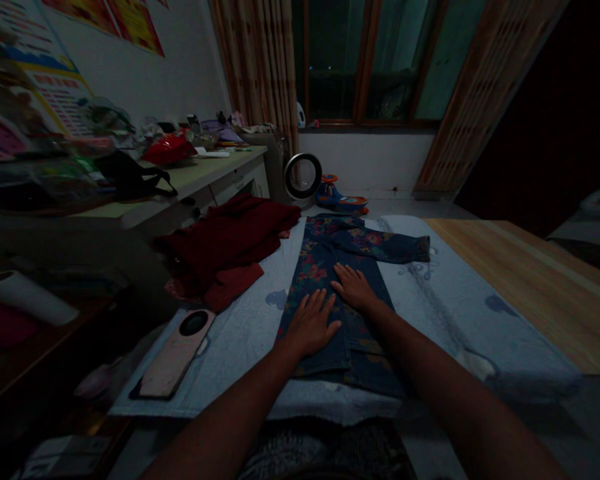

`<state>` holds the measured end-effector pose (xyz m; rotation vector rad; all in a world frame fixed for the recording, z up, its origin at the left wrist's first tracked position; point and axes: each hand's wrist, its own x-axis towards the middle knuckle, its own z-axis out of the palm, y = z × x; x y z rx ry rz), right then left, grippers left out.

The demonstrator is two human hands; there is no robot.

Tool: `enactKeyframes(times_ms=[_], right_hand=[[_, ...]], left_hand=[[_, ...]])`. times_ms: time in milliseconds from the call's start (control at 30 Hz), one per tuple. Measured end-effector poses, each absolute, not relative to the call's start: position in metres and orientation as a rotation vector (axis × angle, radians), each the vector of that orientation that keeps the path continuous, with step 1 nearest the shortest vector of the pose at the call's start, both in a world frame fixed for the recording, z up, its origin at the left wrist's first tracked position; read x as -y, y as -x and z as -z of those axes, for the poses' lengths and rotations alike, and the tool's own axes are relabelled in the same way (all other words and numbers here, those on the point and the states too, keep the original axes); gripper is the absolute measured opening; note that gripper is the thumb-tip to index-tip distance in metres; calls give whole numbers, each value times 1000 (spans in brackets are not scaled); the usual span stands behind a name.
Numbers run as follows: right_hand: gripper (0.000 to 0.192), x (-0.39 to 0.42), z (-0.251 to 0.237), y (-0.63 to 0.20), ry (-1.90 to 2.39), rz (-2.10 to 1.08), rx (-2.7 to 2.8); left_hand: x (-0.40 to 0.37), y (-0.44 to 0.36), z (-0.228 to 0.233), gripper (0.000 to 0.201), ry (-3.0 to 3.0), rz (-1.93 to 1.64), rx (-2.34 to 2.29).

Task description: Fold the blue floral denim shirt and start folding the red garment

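A dark blue denim jacket (325, 250) with red floral print lies partly folded on a table covered by a pale blue cloth (445, 313). One sleeve (385, 245) stretches out to the right. My left hand (313, 323) rests flat on the near left part of the denim, fingers spread. Just to the right and a little farther off, my right hand (354, 285) also lies flat on the fabric, its fingers stretched out. Neither hand grips anything. The near hem of the garment hangs close to the table's front edge.
Dark red clothing (230, 240) is heaped at the left. A phone in a pale pink case (177, 353) lies near the front left corner. Beyond stand a cluttered desk (235, 173), a round-framed device (303, 177) and a blue-orange ride-on toy (340, 197). A wooden board (530, 287) adjoins the right.
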<state>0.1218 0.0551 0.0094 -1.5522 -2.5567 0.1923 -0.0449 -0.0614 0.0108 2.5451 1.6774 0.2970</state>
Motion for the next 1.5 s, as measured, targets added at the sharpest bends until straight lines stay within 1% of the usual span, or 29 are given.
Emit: enactKeyframes(times_ms=[300, 533, 667, 800, 900, 967, 1033, 1100, 1167, 1233, 1367, 1500], right_hand=[[60, -2, -12, -142, 1530, -110, 2610], [60, 44, -18, -158, 1622, -176, 2646], [62, 63, -17, -166, 1602, -171, 2632], [59, 77, -17, -174, 1555, -167, 2612], [59, 80, -25, -181, 1483, -232, 2615], [53, 75, -36, -185, 1458, -331, 2637], [42, 63, -46, -186, 1504, -419, 2643], [39, 46, -51, -184, 1584, -379, 2602], [43, 25, -46, -181, 1611, -210, 2535], [52, 3, -34, -179, 1684, -128, 2484], [61, -40, -12, -183, 1806, -148, 2427], [64, -68, -9, -191, 1880, -202, 2373]], left_hand=[[61, 45, -10, 66, -2548, -302, -1673], [60, 45, -8, 65, -2550, -296, -1671], [60, 46, -7, 69, -2537, -288, -1659], [60, 45, -12, 71, -2513, -267, -1654], [58, 38, -23, 75, -2393, -170, -1698], [57, 28, -30, 75, -2315, -125, -1767], [57, 18, -33, 70, -2326, -147, -1786], [60, 8, -31, 65, -2382, -198, -1742], [63, 2, -26, 63, -2418, -234, -1705], [65, 0, -21, 63, -2433, -259, -1708], [66, 2, -17, 68, -2440, -268, -1711], [67, 3, -19, 70, -2431, -275, -1708]])
